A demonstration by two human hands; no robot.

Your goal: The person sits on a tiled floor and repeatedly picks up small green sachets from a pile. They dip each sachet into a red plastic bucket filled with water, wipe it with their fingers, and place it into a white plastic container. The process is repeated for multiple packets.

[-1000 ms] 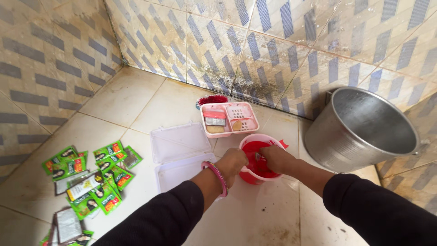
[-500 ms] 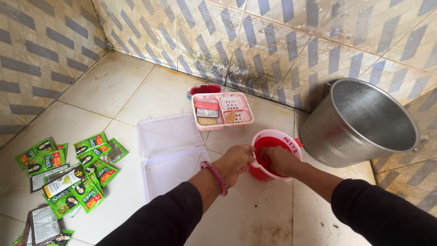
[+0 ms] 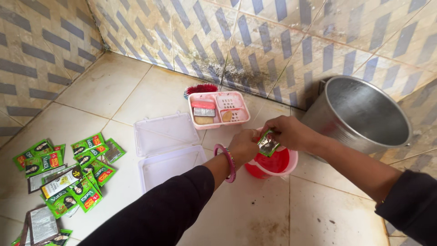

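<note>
Small crumpled green-and-silver foil sachet (image 3: pixel 267 144): now lifted out above red plastic mug (image 3: pixel 272 163), centre frame; half a second ago both hands were down at the mug. Left hand (image 3: pixel 244 146) and right hand (image 3: pixel 290 132) pinch its edges. Pile of green sachets (image 3: pixel 68 171) at 9 o'clock; steel bucket (image 3: pixel 364 116) at 2 o'clock.

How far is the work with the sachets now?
Done: none can be told as emptied. In hand: both hands, left and right, hold one sachet over the red mug. Left: many green sachets lie on the floor.
</note>
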